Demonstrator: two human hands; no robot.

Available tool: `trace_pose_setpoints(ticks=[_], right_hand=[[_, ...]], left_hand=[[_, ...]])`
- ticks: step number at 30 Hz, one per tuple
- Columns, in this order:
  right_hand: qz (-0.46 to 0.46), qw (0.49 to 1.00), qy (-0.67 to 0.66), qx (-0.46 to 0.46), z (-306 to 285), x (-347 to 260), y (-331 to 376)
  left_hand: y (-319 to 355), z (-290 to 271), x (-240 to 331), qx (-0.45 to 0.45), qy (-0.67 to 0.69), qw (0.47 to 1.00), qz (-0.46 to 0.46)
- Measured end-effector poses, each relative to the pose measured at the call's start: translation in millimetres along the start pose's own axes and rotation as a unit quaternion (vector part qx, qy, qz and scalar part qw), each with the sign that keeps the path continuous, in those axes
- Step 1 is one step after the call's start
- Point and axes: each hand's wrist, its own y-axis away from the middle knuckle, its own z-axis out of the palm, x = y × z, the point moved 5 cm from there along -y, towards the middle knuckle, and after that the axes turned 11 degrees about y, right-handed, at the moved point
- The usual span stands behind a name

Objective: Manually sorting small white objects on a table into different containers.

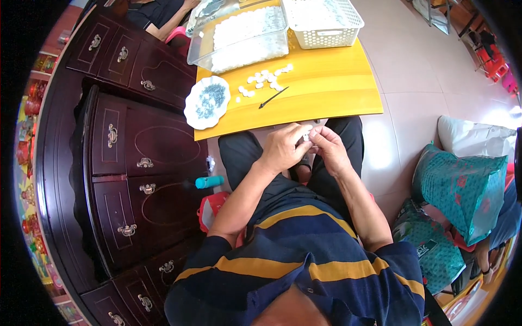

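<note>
Just off the near edge of the yellow table (337,103), my left hand (283,146) and my right hand (329,148) meet above my lap. Between their closed fingertips is a small white piece (306,137), mostly covered, so its exact kind is unclear. Several small white round pieces (260,85) lie scattered on the tabletop beyond my hands. A slim dark pointed tool (273,98) rests slantwise near them. At the table's left edge, a white scalloped dish (190,115) holds many small dark bits.
A clear plastic bin (237,60) and a white perforated basket (326,39), both full of white pieces, stand at the far side. Dark wooden drawers (157,136) line the left. Teal bags (457,190) sit at right. Another person's arm (168,27) shows at upper left.
</note>
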Motion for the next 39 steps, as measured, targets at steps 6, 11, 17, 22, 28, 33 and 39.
trace_pose_setpoints(ticks=[6, 11, 17, 22, 28, 33, 39], right_hand=[[0.033, 0.998, -0.056, 0.003, -1.5, 0.9, 1.3], [0.030, 0.998, -0.057, 0.008, 0.0, -1.5, 2.4], [0.028, 0.998, -0.051, 0.015, -1.5, 1.5, 2.0], [0.005, 0.999, -0.009, 0.033, -0.9, -3.6, 1.0], [-0.048, 0.988, 0.149, 0.008, 2.8, -21.1, 2.7], [-0.159, 0.885, 0.432, 0.070, 8.3, -112.5, -40.1], [-0.379, 0.716, 0.543, 0.221, 39.8, -286.1, -89.0]], left_hand=[[1.2, 2.7, -1.9, -0.011, 0.006, 1.000, 0.002], [-0.9, 1.9, -0.1, -0.013, 0.014, 1.000, 0.021], [-2.7, 3.2, -2.9, -0.020, 0.016, 0.999, 0.025], [-2.9, 4.5, -5.3, -0.023, 0.012, 1.000, 0.004], [1.7, 4.0, -16.1, 0.005, 0.041, 0.998, 0.039], [18.8, -18.1, -25.3, -0.029, 0.107, 0.987, -0.117], [25.9, -7.5, -44.0, -0.063, 0.116, 0.984, -0.119]])
